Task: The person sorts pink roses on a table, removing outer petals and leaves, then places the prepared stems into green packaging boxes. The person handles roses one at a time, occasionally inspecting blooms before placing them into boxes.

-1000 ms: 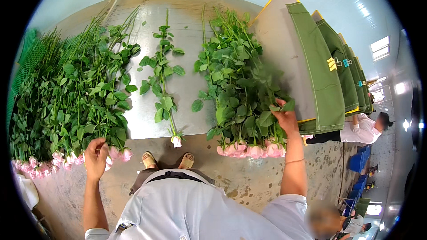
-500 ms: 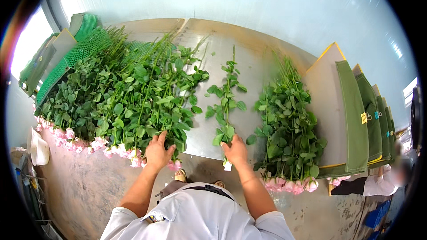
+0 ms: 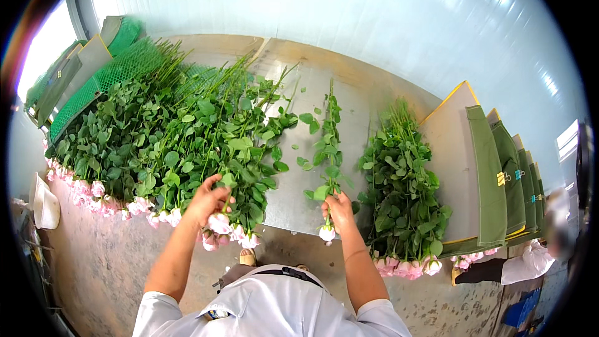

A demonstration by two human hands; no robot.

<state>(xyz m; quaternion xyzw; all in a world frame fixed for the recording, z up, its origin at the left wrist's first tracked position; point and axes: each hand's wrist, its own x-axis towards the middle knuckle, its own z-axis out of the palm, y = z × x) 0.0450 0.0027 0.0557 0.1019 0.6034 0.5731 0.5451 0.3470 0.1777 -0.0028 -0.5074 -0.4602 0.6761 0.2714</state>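
Observation:
My left hand [image 3: 209, 201] is at the front edge of a wide heap of leafy roses [image 3: 181, 156]. Its fingers are closed on the stem of a pink rose [image 3: 219, 223], just behind the bloom. More pink blooms hang beside that hand over the table edge. My right hand [image 3: 339, 211] pinches a single rose [image 3: 327, 233] by its stem close behind the pale bloom. That rose's leafy stem lies away from me across the metal table [image 3: 293, 196]. To the right of this hand lies another bunch of pink roses [image 3: 405, 187], blooms toward me.
Green mesh [image 3: 106, 84] borders the heap at the far left. Upright boards with green cloth and clips [image 3: 486, 168] stand at the right. A white tub [image 3: 45, 205] is at the left. Another person [image 3: 527, 262] is beyond the boards at the right. A pale wall rises behind.
My left hand has moved a little left, its fingers now closing on a rose stem, with its bloom showing. The right hand's rose has shifted slightly toward me. The whole view has tilted slightly.

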